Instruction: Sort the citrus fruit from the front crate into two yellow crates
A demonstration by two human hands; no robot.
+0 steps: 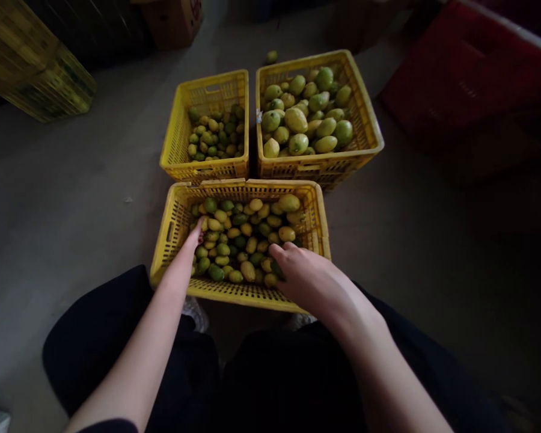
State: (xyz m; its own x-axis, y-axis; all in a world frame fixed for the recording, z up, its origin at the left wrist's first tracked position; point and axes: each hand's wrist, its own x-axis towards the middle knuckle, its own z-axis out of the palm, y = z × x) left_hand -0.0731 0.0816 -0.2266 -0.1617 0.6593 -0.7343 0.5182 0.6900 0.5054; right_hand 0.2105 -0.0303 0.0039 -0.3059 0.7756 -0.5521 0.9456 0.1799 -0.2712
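Green and yellow lemons (247,271) fill the bottom of the near yellow crate (247,293), which stands between my feet. My left hand (197,233) reaches in at the crate's left side, against the lemons there. Its fingers are mostly hidden, so its grip does not show. Over the right part of the same crate, my right hand (300,269) is closed, its fingers bent down around a dark green lemon (277,270). A larger yellow lemon (289,202) lies in the far right corner.
Behind stand two more yellow crates: the left one (171,141) with small lemons, the right one (373,129) with larger ones. One loose lemon (272,57) lies on the floor beyond. Stacked crates (49,84) stand left, a cardboard box (174,24) behind, a red container (464,78) right.
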